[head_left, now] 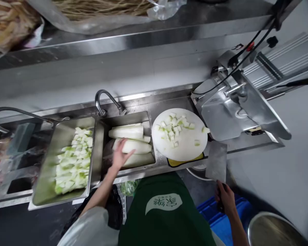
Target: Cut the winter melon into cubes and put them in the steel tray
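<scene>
Over the sink, my left hand lies with thumb and fingers spread across the left end of a pale peeled gourd; a firm grip is not visible. More peeled pieces lie beside it, one behind and one in front. My right hand is closed around the handle of a cleaver, its broad blade pointing away from me, near the counter edge. To the right of the sink, a round white cutting board carries pale green-white cubes, scattered mostly on its back left half.
A deep steel pan of cut chunks stands left of the sink. A curved faucet rises behind. A metal slicer is right of the board. A shelf overhangs the back. Blue crates and a round pot stand below right.
</scene>
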### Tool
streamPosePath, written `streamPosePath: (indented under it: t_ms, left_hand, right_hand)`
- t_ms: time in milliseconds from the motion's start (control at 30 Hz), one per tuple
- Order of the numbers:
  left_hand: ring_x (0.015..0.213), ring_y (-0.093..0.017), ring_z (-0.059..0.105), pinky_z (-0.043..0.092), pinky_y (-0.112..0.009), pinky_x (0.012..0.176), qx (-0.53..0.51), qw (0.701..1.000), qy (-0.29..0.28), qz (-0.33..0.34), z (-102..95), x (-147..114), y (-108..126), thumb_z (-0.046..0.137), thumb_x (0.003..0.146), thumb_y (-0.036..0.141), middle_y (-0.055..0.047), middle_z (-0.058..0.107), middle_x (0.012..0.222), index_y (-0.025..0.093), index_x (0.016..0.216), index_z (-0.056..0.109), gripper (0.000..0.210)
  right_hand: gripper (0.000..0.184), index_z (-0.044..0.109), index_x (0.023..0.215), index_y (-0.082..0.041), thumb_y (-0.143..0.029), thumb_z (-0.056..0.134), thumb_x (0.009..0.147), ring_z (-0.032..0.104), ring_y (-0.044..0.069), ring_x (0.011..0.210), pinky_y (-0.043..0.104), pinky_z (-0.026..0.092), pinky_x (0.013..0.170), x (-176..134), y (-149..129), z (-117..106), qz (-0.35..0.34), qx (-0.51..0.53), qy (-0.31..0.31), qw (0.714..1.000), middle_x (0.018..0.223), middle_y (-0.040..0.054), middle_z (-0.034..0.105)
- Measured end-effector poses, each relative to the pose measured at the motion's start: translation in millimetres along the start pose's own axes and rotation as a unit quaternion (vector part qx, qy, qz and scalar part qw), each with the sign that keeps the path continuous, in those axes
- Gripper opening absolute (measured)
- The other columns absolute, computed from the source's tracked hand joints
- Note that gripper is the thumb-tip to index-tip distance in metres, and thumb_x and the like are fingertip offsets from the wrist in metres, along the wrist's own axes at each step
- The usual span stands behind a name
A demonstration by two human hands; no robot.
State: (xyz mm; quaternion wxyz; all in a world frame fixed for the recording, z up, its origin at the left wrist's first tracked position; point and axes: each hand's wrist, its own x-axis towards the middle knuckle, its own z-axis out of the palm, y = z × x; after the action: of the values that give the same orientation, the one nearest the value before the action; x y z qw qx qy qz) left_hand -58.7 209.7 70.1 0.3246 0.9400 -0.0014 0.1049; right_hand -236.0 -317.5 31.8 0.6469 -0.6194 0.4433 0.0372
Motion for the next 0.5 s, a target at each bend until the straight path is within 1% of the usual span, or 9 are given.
streamPosePath:
  t_ms: [67,100,133,167,233,300,333,400,500]
  left_hand:
    - [0.153,-0.035,0.028,0.036,-0.05,0.12,-0.034,0.994,-0.104,0.028,64.7,29,36,0.077,0.071,0.069,-0.013,0.024,0.166,0.027,0.152,0.043,0.097]
    - [0.156,-0.036,0.017,0.033,-0.05,0.122,-0.049,0.988,-0.142,0.045,93.8,46,49,0.079,0.067,0.071,-0.013,0.011,0.17,0.026,0.155,0.037,0.107]
    - [0.157,-0.037,0.011,0.029,-0.05,0.123,-0.063,0.985,-0.152,0.053,119.9,63,59,0.079,0.068,0.072,-0.014,0.004,0.17,0.024,0.157,0.034,0.111]
    - [0.158,-0.036,0.009,0.026,-0.05,0.125,-0.076,0.985,-0.145,0.051,142.6,80,67,0.074,0.074,0.072,-0.016,0.004,0.17,0.023,0.159,0.032,0.107]
    - [0.157,-0.033,0.015,0.023,-0.049,0.125,-0.091,0.986,-0.136,0.041,178.3,108,79,0.063,0.086,0.069,-0.019,0.016,0.167,0.021,0.158,0.033,0.092]
    - [0.154,-0.033,0.024,0.021,-0.051,0.125,-0.081,0.982,-0.161,0.056,201.9,119,88,0.058,0.091,0.065,-0.018,0.027,0.163,0.022,0.154,0.043,0.077]
    - [0.151,-0.033,0.029,0.02,-0.052,0.125,-0.073,0.979,-0.178,0.067,209.7,118,92,0.059,0.091,0.064,-0.018,0.029,0.161,0.024,0.152,0.046,0.073]
    - [0.149,-0.034,0.032,0.019,-0.054,0.124,-0.058,0.974,-0.2,0.086,218.3,104,98,0.062,0.089,0.064,-0.016,0.025,0.162,0.028,0.151,0.048,0.073]
    - [0.152,-0.035,0.021,0.022,-0.054,0.123,-0.048,0.981,-0.173,0.077,220.8,71,103,0.066,0.085,0.067,-0.014,0.016,0.164,0.03,0.155,0.041,0.083]
  right_hand:
    - [0.06,0.05,0.074,-0.023,-0.07,0.084,0.058,0.039,0.01,0.031,0.025,0.034,0.029,12,11,-11,0.025,0.002,-0.035,0.999,0.048,-0.0092,0.046]
    - [0.06,0.05,0.074,-0.024,-0.071,0.084,0.058,0.039,0.011,0.031,0.025,0.034,0.028,19,14,-15,0.032,-0.003,-0.05,0.998,0.047,-0.0093,0.046]
    - [0.06,0.05,0.073,-0.024,-0.072,0.083,0.059,0.04,0.011,0.031,0.025,0.034,0.028,25,17,-18,0.036,-0.011,-0.06,0.997,0.047,-0.0091,0.046]
    - [0.06,0.049,0.073,-0.024,-0.072,0.082,0.059,0.04,0.011,0.031,0.025,0.034,0.028,32,18,-20,0.038,-0.019,-0.07,0.997,0.047,-0.0087,0.046]
    - [0.06,0.048,0.072,-0.024,-0.073,0.081,0.06,0.041,0.012,0.031,0.025,0.035,0.029,44,18,-20,0.035,-0.029,-0.085,0.995,0.048,-0.0082,0.047]
    - [0.061,0.046,0.071,-0.024,-0.073,0.08,0.061,0.041,0.011,0.031,0.025,0.035,0.029,54,16,-15,0.028,-0.031,-0.095,0.995,0.048,-0.0085,0.046]
    - [0.061,0.046,0.072,-0.024,-0.074,0.079,0.063,0.041,0.011,0.031,0.025,0.035,0.03,59,14,-11,0.024,-0.033,-0.097,0.994,0.048,-0.0088,0.046]
    - [0.061,0.045,0.073,-0.024,-0.076,0.075,0.065,0.042,0.011,0.031,0.024,0.035,0.03,66,10,2,0.015,-0.052,-0.098,0.994,0.047,-0.0089,0.047]
    - [0.059,0.045,0.077,-0.025,-0.079,0.067,0.07,0.045,0.012,0.032,0.025,0.036,0.031,72,4,26,-0.012,-0.094,-0.088,0.992,0.048,-0.0084,0.048]
